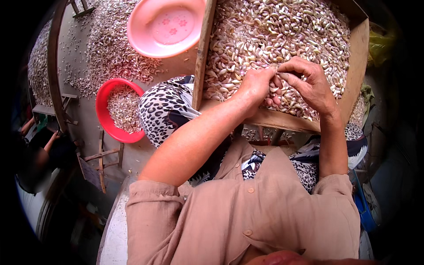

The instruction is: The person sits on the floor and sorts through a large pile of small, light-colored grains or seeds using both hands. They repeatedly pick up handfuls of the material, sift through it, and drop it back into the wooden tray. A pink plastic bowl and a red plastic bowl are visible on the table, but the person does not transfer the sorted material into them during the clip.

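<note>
Over the near part of a wooden tray (pixel 275 120) heaped with garlic cloves (pixel 281 33), my two hands meet at the fingertips. My left hand (pixel 260 86) is curled, palm inward, with a pale garlic clove (pixel 273 88) at its fingers. Thumb and forefinger of my right hand (pixel 309 81) pinch at the left thumb's tip, on something small that looks like a clove; the fingers mostly hide it. Loose cloves, many with purplish skins, lie beneath both hands.
Left of the tray are a pink plastic basin (pixel 142 36) and a red basin (pixel 102 119) holding cloves. More cloves (pixel 112 39) are spread across the floor. A wooden stool (pixel 101 154) lies lower left. Another person (pixel 49 145) sits at the far left. A blue container (pixel 364 212) is at right.
</note>
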A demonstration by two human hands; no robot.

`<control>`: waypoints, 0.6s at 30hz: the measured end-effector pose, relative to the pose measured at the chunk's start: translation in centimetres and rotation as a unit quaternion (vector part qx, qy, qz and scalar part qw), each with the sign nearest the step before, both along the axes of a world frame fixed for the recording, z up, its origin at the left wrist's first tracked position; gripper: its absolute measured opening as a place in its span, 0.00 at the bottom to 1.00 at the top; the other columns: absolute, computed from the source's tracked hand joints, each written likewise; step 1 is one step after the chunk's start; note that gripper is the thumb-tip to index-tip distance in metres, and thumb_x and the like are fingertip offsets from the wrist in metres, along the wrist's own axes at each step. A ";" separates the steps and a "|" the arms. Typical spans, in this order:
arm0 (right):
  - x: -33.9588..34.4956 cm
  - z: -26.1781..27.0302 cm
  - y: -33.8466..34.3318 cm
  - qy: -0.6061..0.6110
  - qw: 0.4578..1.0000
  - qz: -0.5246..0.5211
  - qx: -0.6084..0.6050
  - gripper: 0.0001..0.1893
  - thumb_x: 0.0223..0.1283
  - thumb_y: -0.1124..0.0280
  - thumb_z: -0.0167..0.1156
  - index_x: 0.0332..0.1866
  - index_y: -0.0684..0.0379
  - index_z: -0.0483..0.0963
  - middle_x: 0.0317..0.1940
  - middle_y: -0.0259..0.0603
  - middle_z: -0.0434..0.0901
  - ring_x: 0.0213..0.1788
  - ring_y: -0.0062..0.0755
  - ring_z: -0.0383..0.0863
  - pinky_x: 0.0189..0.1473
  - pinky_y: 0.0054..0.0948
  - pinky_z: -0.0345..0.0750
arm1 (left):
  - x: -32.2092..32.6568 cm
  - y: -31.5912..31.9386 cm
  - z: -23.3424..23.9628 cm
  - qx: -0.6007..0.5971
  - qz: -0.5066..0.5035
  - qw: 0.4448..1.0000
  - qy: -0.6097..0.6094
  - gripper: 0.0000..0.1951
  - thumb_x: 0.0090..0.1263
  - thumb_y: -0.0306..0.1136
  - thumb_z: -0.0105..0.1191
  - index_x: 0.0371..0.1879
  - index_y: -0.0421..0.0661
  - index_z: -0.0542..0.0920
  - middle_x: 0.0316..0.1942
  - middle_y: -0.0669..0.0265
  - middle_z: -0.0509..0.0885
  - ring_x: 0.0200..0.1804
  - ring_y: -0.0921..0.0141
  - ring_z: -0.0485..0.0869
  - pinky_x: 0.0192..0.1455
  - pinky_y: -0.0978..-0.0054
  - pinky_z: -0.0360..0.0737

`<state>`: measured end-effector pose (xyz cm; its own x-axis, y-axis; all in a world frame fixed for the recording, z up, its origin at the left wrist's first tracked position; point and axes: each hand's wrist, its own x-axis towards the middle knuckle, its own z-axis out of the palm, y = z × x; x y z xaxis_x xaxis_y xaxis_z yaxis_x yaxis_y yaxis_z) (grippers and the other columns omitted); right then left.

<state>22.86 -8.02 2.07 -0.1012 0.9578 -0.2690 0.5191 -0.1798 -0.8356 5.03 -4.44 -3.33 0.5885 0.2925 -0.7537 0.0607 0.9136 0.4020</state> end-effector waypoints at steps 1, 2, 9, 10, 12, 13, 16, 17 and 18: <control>0.1 -0.9 0.7 -0.031 0.999 -0.010 0.043 0.06 0.63 0.77 0.66 0.43 0.66 0.84 0.36 0.40 0.86 0.37 0.28 0.86 0.42 0.28 0.81 | -0.2 0.0 0.2 0.003 -0.029 1.000 -0.006 0.21 0.84 0.43 0.42 0.35 0.40 0.82 0.28 0.63 0.85 0.24 0.70 0.84 0.23 0.76 0.74; -0.1 -1.6 1.8 -0.049 0.997 -0.007 0.061 0.06 0.63 0.77 0.66 0.42 0.65 0.84 0.36 0.40 0.86 0.37 0.29 0.86 0.42 0.29 0.81 | -0.2 0.0 0.2 -0.005 -0.046 0.999 -0.004 0.20 0.83 0.43 0.44 0.32 0.42 0.82 0.26 0.64 0.84 0.23 0.70 0.84 0.24 0.76 0.73; -3.5 -7.3 9.3 -0.170 0.964 0.086 0.184 0.07 0.60 0.69 0.70 0.43 0.54 0.87 0.36 0.38 0.86 0.39 0.39 0.88 0.44 0.37 0.85 | -0.2 0.2 0.6 0.013 -0.170 0.985 -0.041 0.19 0.79 0.40 0.50 0.24 0.45 0.82 0.21 0.67 0.83 0.19 0.73 0.82 0.22 0.77 0.70; -4.1 -7.6 10.1 -0.196 0.960 0.094 0.175 0.08 0.61 0.64 0.70 0.42 0.51 0.87 0.36 0.39 0.86 0.40 0.43 0.88 0.46 0.40 0.85 | -0.3 0.2 0.4 0.011 -0.170 0.984 -0.045 0.19 0.78 0.40 0.50 0.23 0.45 0.82 0.21 0.67 0.83 0.19 0.73 0.82 0.22 0.77 0.70; -5.0 -8.0 10.9 -0.267 0.943 0.108 0.168 0.09 0.60 0.61 0.69 0.42 0.50 0.88 0.37 0.40 0.87 0.41 0.44 0.89 0.46 0.41 0.85 | -0.3 0.2 0.3 0.008 -0.169 0.984 -0.048 0.19 0.78 0.40 0.50 0.23 0.45 0.82 0.21 0.66 0.83 0.19 0.73 0.82 0.21 0.77 0.70; -5.5 -8.1 11.2 -0.302 0.932 0.115 0.164 0.09 0.60 0.60 0.69 0.42 0.49 0.88 0.37 0.41 0.87 0.42 0.45 0.89 0.47 0.42 0.85 | -0.3 0.2 0.3 0.007 -0.167 0.985 -0.046 0.19 0.77 0.40 0.51 0.23 0.44 0.82 0.21 0.66 0.83 0.19 0.73 0.82 0.21 0.77 0.69; -6.8 -7.8 11.7 -0.366 0.919 0.119 0.082 0.10 0.58 0.60 0.67 0.42 0.49 0.88 0.38 0.45 0.89 0.45 0.46 0.90 0.47 0.44 0.85 | -0.2 0.2 0.1 0.005 -0.168 0.985 -0.046 0.18 0.77 0.39 0.51 0.22 0.44 0.82 0.21 0.66 0.83 0.19 0.73 0.82 0.21 0.76 0.69; -7.0 -7.7 11.8 -0.384 0.913 0.124 0.064 0.10 0.58 0.60 0.67 0.42 0.49 0.88 0.38 0.46 0.89 0.45 0.46 0.90 0.47 0.44 0.86 | -0.2 0.1 -0.1 0.005 -0.170 0.984 -0.047 0.18 0.76 0.39 0.51 0.22 0.44 0.82 0.21 0.66 0.83 0.19 0.73 0.81 0.21 0.76 0.69; -7.2 -7.8 11.8 -0.385 0.912 0.123 0.071 0.10 0.57 0.61 0.67 0.42 0.50 0.88 0.39 0.45 0.89 0.44 0.47 0.89 0.48 0.44 0.85 | -0.1 0.1 -0.1 0.006 -0.170 0.984 -0.047 0.18 0.76 0.39 0.52 0.22 0.44 0.82 0.20 0.66 0.83 0.19 0.73 0.81 0.21 0.76 0.70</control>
